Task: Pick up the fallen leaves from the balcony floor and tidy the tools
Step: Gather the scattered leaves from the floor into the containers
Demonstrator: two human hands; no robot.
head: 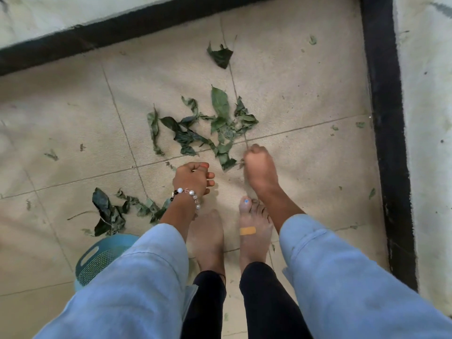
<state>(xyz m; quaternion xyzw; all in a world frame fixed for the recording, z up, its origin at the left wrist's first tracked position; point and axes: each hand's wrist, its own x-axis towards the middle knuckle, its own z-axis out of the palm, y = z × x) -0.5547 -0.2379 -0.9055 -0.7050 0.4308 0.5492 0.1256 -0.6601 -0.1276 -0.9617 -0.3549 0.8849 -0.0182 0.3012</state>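
Two clumps of fallen leaves lie on the balcony floor (305, 81): a small pile (110, 212) at eight o'clock of the left hand (193, 178), whose loosely curled fingers seemingly hold nothing, and the main pile (203, 128) at twelve o'clock. The right hand (259, 165) is nearer, fisted at its five-o'clock edge, apparently pinching a stem.

The left sleeve (137, 272) is covering much of the blue basket (97, 260), hiding its contents. The left forearm is overlapping the near leaf pile (110, 211) at its right end. The right hand (259, 167) is curling downward, fingertips hidden; whether it is pinching a leaf stem cannot be told. The left hand (193, 178) is blurring slightly, palm unseen. Both sleeves are running off the lower edge. Small scattered specks (311, 40) are too small to identify.
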